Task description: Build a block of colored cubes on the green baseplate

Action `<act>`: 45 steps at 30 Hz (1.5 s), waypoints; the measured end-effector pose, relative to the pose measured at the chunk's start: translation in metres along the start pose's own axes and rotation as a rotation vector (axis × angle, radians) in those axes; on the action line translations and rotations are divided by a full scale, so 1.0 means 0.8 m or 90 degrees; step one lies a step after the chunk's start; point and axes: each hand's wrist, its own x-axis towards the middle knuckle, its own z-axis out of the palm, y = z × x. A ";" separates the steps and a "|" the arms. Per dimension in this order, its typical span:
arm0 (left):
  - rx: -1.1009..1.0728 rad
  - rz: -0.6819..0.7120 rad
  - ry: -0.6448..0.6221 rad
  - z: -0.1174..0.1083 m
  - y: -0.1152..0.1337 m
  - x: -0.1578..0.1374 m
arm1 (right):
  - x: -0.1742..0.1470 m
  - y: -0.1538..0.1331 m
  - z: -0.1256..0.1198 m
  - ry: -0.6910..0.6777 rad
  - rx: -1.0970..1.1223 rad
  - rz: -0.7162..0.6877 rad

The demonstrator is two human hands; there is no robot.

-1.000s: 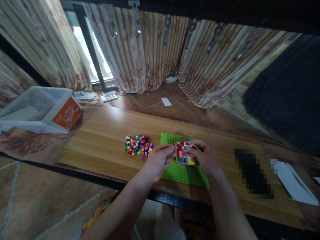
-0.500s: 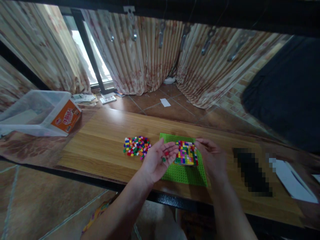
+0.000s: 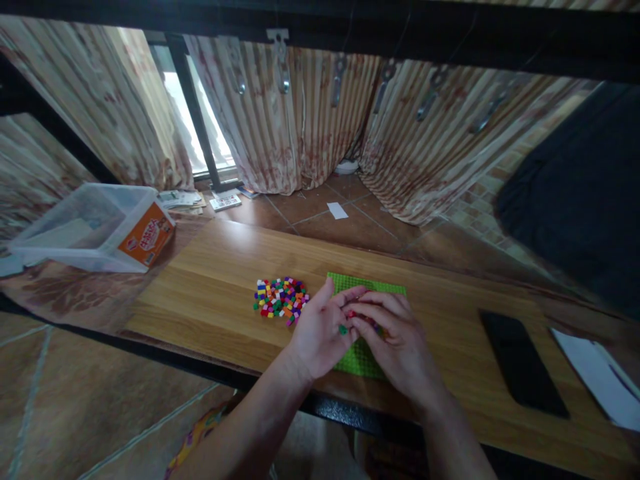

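My left hand [image 3: 320, 333] is turned palm up and cupped, with a small green toy brick [image 3: 343, 329] lying on it near the finger bases. Over its fingers reaches my right hand [image 3: 395, 333], thumb and fingertips closing on a small red brick [image 3: 351, 314]. Beneath both hands lies a green studded baseplate [image 3: 357, 362]. The multicoloured bricks on the plate are almost wholly hidden by my right hand. Left of my left hand, a loose pile of small coloured bricks [image 3: 281, 299] rests on the wooden board.
A wooden board [image 3: 210, 287] covers much of the table. A clear plastic box [image 3: 90, 227] with an orange label stands at the left. To the right lie a black phone-like slab [image 3: 523, 363] and white paper [image 3: 595, 373]. Metal clips hang from a dark bar above.
My right hand has moved left from the baseplate's right side to the fingers of my left hand, now covering the assembled bricks. The whole view has shifted slightly.
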 end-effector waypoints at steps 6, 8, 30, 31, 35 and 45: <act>-0.003 0.001 -0.013 0.001 -0.002 0.001 | -0.001 0.006 0.000 -0.022 -0.054 -0.039; 0.001 0.005 -0.010 0.001 -0.002 0.001 | -0.001 0.005 -0.001 -0.030 -0.061 -0.030; 0.106 0.078 0.068 0.003 0.004 -0.002 | -0.021 0.065 -0.044 0.143 0.041 0.286; 0.104 0.081 0.073 0.003 0.005 -0.001 | -0.021 0.065 -0.040 0.136 0.060 0.282; 0.096 0.096 0.095 0.003 0.007 0.000 | -0.019 0.069 -0.025 0.133 0.082 0.233; 0.094 0.106 0.115 0.002 0.010 -0.001 | -0.014 0.080 -0.006 0.152 0.133 0.281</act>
